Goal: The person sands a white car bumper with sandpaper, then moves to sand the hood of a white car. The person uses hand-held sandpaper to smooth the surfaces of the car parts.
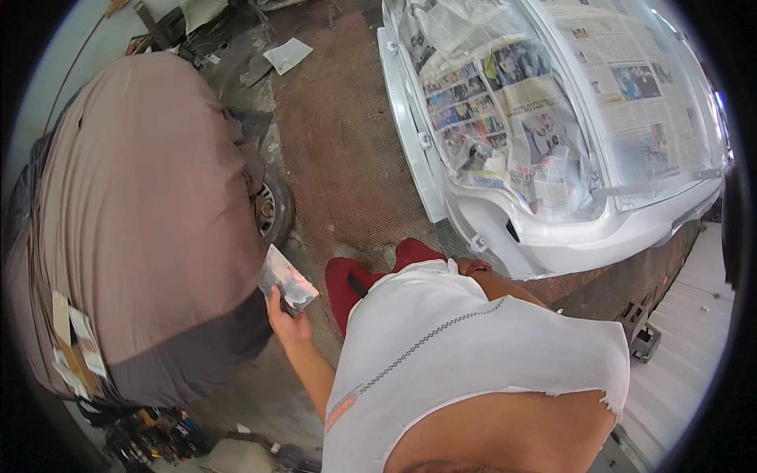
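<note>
A flat piece (289, 280), grey and pale pink, is held in the left hand (291, 325). It is gripped by its lower end, with the thumb and fingers clamped on it, and its upper end is left free. The piece is held in the air, near the right edge of the cloth cover (150, 205) and to the left of the red trousers (341, 292).

The right forearm (509, 288) is brought in to the waist beside the white shirt (473, 347), and a red band (478, 268) is worn at the wrist. The right hand is hidden there, so whether its fingers are apart or together cannot be told.

A large rounded form is draped by the cover, brownish pink over most of its surface and dark grey toward its near end. A wheel (274, 210) is exposed at the cover's right edge. At the cover's near left corner, cardboard (79, 355) and papers are seen.

On the right, a white car body (568, 243) is masked with newspaper (544, 142). Between it and the cover, the floor is crossed by a reddish-brown strip (339, 150); near the strip's far left edge, a white sheet of paper (289, 55) is laid.
</note>
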The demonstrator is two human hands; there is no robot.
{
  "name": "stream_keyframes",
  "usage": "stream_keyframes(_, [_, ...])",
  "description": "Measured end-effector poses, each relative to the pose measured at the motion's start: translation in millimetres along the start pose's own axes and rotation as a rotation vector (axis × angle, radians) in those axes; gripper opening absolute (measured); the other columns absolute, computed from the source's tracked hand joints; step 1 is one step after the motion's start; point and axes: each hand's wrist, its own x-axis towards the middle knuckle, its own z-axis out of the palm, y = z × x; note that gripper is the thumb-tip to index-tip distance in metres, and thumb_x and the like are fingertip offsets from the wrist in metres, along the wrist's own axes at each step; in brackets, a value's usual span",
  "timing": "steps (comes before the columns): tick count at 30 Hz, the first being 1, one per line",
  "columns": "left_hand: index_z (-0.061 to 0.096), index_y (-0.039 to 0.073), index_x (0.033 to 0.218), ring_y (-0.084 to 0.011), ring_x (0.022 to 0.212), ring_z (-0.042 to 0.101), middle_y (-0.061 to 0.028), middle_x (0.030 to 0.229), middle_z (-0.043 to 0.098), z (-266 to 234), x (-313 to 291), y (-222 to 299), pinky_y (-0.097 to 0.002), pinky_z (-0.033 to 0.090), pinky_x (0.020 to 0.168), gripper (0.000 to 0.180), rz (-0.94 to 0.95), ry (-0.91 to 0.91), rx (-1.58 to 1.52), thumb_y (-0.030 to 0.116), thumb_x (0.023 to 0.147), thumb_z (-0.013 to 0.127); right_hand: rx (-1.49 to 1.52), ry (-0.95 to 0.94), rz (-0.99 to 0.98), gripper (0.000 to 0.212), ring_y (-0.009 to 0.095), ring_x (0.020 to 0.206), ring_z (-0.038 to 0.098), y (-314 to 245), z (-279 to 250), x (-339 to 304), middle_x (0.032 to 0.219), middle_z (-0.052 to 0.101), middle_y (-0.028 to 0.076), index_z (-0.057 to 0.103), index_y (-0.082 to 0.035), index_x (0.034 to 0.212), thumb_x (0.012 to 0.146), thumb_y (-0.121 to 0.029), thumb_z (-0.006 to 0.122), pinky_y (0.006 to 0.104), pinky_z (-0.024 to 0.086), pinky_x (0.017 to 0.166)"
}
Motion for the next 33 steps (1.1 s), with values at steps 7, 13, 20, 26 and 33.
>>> stream_keyframes(7, [0.053, 0.004, 0.148, -0.0229, 0.129, 0.061, -0.0094, 0.142, 0.062, 78.7, 188.5, 43.8, -0.0392, 0.050, 0.105, 0.049, -0.147, -0.157, 0.062, 0.018, 0.103, 0.066, 0.141, 0.088, 0.194, 0.057, 0.043, 0.128, 0.065, -92.7, -65.0, 26.9, 0.138, 0.064, 0.030, 0.060, 0.001, 0.142, 0.094, -0.029, 0.064, 0.0522, 0.052, 0.106])
stream_keyframes(13, [0.050, 0.004, 0.151, -0.0242, 0.130, 0.060, -0.0095, 0.143, 0.061, 184.2, 342.6, 126.0, -0.0377, 0.051, 0.106, 0.053, -0.245, -0.245, 0.178, 0.016, 0.102, 0.067, 0.230, 0.225, 0.303, 0.061, 0.051, 0.120, 0.067, -214.5, -158.4, 50.0, 0.128, 0.066, 0.037, 0.045, 0.001, 0.149, 0.095, -0.024, 0.056, 0.0545, 0.052, 0.106])
stream_keyframes(20, [0.051, 0.001, 0.149, -0.0275, 0.129, 0.062, -0.0125, 0.142, 0.062, 302.7, 476.6, 202.4, -0.0421, 0.051, 0.107, 0.050, -0.195, -0.372, 0.294, 0.019, 0.104, 0.063, 0.432, 0.576, 0.127, 0.057, 0.049, 0.106, 0.072, -308.2, -263.7, 88.4, 0.112, 0.071, 0.035, 0.047, 0.001, 0.141, 0.088, -0.015, 0.062, 0.0541, 0.056, 0.093])
stream_keyframes(26, [0.053, 0.001, 0.146, -0.0266, 0.128, 0.063, -0.0134, 0.140, 0.063, 374.6, 562.8, 195.5, -0.0419, 0.051, 0.107, 0.046, -0.178, -0.367, 0.264, 0.018, 0.104, 0.063, 0.419, 0.341, 0.258, 0.057, 0.047, 0.116, 0.069, -319.7, -314.8, 162.2, 0.124, 0.068, 0.036, 0.050, 0.001, 0.143, 0.090, -0.016, 0.061, 0.0529, 0.054, 0.101])
stream_keyframes(33, [0.056, 0.003, 0.145, -0.0253, 0.129, 0.062, -0.0114, 0.142, 0.063, 488.1, 666.9, 146.8, -0.0407, 0.050, 0.108, 0.046, -0.280, -0.272, 0.248, 0.018, 0.102, 0.067, 0.417, 0.229, 0.356, 0.053, 0.048, 0.108, 0.071, -303.8, -426.3, 251.5, 0.112, 0.071, 0.035, 0.051, 0.002, 0.138, 0.090, -0.016, 0.061, 0.0540, 0.055, 0.095])
